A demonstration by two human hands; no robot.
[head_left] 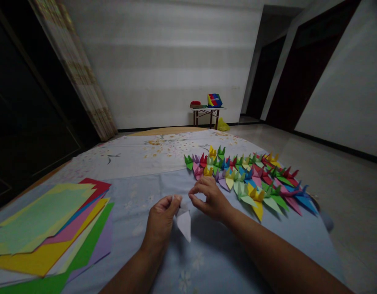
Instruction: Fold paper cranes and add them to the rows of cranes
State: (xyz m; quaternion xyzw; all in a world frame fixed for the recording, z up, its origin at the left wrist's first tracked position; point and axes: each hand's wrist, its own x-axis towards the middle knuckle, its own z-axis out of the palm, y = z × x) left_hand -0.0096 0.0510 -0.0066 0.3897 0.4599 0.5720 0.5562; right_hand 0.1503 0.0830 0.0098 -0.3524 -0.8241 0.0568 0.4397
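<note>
A white folded paper crane (184,224) is pinched between the thumb and fingers of my left hand (164,214), its pointed wing hanging down toward me. Part of the paper is hidden behind the fingertips. My right hand (210,198) hovers just to the right, apart from the white paper, thumb and forefinger curved with a gap between them and nothing visible inside. Beyond and right of that hand stand rows of colourful folded paper cranes (257,201), in yellow, green, pink, red, blue and purple.
Stacked coloured paper sheets (44,216) lie at the left of the table. A pale blue floral cloth (139,253) covers the near side, a white flowered one (139,157) the far side. Against the wall, a small side table (207,109) bears a multicoloured box (214,100).
</note>
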